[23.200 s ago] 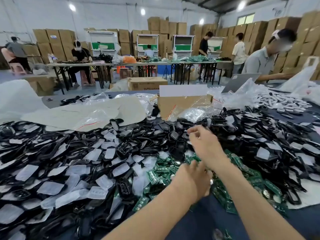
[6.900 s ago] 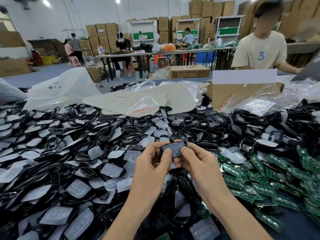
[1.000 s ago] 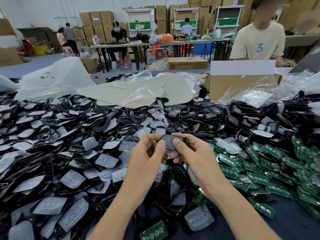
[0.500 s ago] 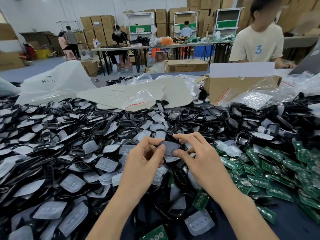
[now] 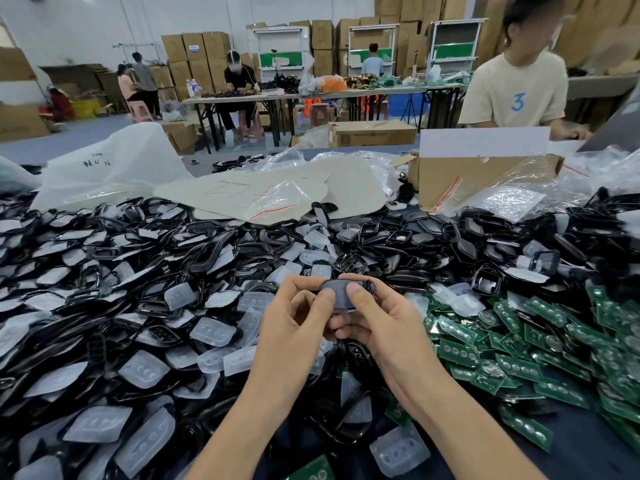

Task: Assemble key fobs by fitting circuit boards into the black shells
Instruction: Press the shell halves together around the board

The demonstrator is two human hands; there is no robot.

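A dark key fob shell (image 5: 339,291) sits between both my hands, held above the heap at the table's middle. My left hand (image 5: 298,317) pinches its left end, thumb on top. My right hand (image 5: 374,317) grips the right end, thumb pressed on the top face and fingers curled underneath. Whether a board lies inside the shell is hidden. Loose black shells (image 5: 207,254) and translucent button pads (image 5: 211,332) cover the table to the left and behind. Green circuit boards (image 5: 512,348) lie heaped to the right.
A cardboard box (image 5: 450,178) and clear plastic bags (image 5: 277,199) stand behind the heap. A person in a beige shirt (image 5: 516,95) sits across the table at the right. Other workers, tables and stacked cartons fill the room behind.
Both hands have kept the shell between them. My right fingers, spread over its top half a second ago, have curled back underneath, leaving the thumb on top.
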